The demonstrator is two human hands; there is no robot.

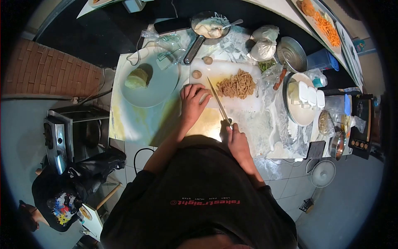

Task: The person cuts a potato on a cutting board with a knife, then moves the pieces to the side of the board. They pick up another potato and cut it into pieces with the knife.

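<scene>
My right hand (237, 143) is closed around the handle of a long knife (218, 97), whose blade points away from me over the white cutting board (253, 101). Just left of the blade, my left hand (193, 103) curls its fingers over a pale, rounded piece of food (203, 98), partly hidden beneath them. A heap of brown chopped strips (238, 85) lies on the board right of the knife. Beyond my left hand sit two small pale-brown round pieces, one nearer (197, 74) and one farther (207, 60).
Left on the table is a large pale plate (124, 93) bearing a cabbage piece (137, 78). A pan (199, 39) of white mixture stands at the back. Toward the right are a metal bowl (292, 54) and a tray (304, 118) with white-lidded containers. Another person (62, 203) is at lower left.
</scene>
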